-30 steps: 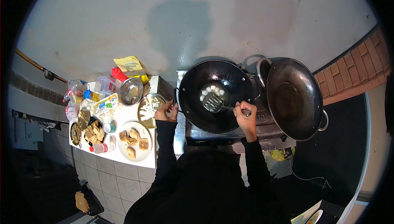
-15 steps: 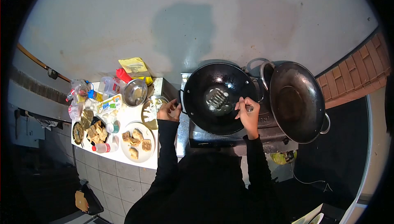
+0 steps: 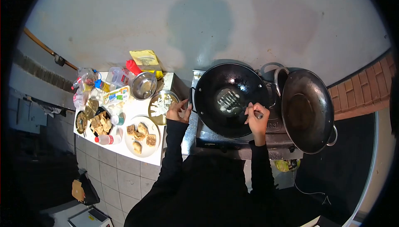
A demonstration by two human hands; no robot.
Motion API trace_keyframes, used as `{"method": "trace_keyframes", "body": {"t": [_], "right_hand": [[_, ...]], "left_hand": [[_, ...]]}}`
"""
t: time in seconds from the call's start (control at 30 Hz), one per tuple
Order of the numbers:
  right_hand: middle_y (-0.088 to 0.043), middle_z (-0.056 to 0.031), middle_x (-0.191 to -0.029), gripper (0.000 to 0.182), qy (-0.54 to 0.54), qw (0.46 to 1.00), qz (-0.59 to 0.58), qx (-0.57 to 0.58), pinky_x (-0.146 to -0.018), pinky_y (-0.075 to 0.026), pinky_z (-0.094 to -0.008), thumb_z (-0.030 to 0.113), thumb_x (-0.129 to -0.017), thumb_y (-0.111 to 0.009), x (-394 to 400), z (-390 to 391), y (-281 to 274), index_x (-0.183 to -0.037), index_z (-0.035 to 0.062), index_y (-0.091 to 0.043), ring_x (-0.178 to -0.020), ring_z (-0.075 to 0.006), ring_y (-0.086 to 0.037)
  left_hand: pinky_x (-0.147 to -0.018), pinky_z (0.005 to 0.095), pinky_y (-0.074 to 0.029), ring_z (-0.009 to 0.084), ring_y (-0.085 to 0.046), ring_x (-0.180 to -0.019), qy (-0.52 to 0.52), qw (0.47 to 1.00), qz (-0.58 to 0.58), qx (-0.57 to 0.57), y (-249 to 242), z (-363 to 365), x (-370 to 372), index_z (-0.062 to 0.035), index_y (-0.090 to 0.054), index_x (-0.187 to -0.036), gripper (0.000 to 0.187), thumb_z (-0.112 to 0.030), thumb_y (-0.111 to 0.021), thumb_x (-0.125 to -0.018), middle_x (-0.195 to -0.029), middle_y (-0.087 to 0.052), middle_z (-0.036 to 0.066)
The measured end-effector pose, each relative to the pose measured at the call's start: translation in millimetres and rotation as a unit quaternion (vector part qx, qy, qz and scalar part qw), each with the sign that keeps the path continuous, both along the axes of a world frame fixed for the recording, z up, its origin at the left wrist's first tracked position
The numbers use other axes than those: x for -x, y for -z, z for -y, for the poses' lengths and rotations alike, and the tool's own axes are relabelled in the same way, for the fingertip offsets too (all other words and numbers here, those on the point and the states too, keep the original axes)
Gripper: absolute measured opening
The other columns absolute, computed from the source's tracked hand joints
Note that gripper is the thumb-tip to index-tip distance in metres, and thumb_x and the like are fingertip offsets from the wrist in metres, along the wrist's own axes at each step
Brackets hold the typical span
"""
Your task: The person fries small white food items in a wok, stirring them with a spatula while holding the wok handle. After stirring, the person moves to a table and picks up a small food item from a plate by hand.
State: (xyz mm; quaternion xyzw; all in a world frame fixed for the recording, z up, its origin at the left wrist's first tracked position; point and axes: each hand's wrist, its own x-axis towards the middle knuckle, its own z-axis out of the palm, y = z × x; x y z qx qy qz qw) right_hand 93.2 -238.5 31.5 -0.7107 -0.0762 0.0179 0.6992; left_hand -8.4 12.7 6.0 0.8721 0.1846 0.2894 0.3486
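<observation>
A black two-handled wok (image 3: 218,123) sits on the stove, with a little shiny liquid and white bits in its bottom. My right hand (image 3: 257,122) is closed around the handle of a slotted spatula (image 3: 228,101), whose metal head rests in the wok's bottom. At the wok's left side, my left hand (image 3: 178,111) has its fingers closed at the loop handle (image 3: 191,98). Beside that hand is a round metal tray (image 3: 159,118) with white pieces on it. A white plate (image 3: 132,149) holds several browned pieces of food.
A second, larger wok (image 3: 309,110) leans tilted on the right of the gas stove (image 3: 220,143). The white side table (image 3: 122,154) carries a steel bowl (image 3: 144,85), a bowl of fried pieces (image 3: 99,124), a red-capped bottle (image 3: 106,139) and several packages. A wall stands behind.
The view has shifted, so the wok, table and hands appear farther right. My right hand has turned slightly on the spatula handle. The spatula head stays in the wok's bottom.
</observation>
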Motion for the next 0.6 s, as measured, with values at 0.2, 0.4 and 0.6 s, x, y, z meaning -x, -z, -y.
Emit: {"method": "trace_keyframes", "body": {"t": [0.2, 0.4, 0.6], "right_hand": [[-0.056, -0.0054, -0.066, 0.033, -0.022, 0.997, 0.001, -0.068, -0.036, -0.044, -0.0205, 0.007, -0.095, -0.050, -4.0, -2.5, 1.8, -0.063, 0.0013, -0.046, -0.043, -0.0039, -0.046], [-0.055, -0.0055, -0.067, 0.031, -0.045, 0.996, -0.004, -0.081, -0.040, -0.046, -0.0217, 0.008, -0.096, -0.050, -7.0, -3.5, -14.1, -0.066, 0.0013, -0.046, -0.045, -0.0042, -0.047], [-0.055, -0.0052, -0.065, 0.032, -0.086, 0.992, 0.002, -0.091, -0.039, -0.045, -0.0216, 0.010, -0.096, -0.050, -7.4, 0.4, -13.2, -0.065, 0.0010, -0.047, -0.044, -0.0044, -0.047]], "left_hand": [[-0.051, 0.0289, -0.043, 0.0170, -0.051, -0.054, -0.004, 0.999, 0.041, 0.003, -9.7, 0.4, 14.8, -0.0072, -0.070, -0.102, 0.026, -0.014, -0.072, -0.077, -0.067, -0.053, 0.006], [-0.046, 0.0258, -0.038, 0.0111, -0.045, -0.047, -0.070, 0.996, 0.044, 0.042, -14.0, 9.6, 40.0, -0.0087, -0.070, -0.103, 0.027, -0.011, -0.070, -0.076, -0.066, -0.048, 0.002], [-0.046, 0.0254, -0.037, 0.0111, -0.045, -0.047, -0.098, 0.994, 0.042, 0.008, -15.4, 40.7, 61.1, -0.0091, -0.069, -0.104, 0.028, -0.009, -0.069, -0.075, -0.063, -0.047, 0.002]]}}
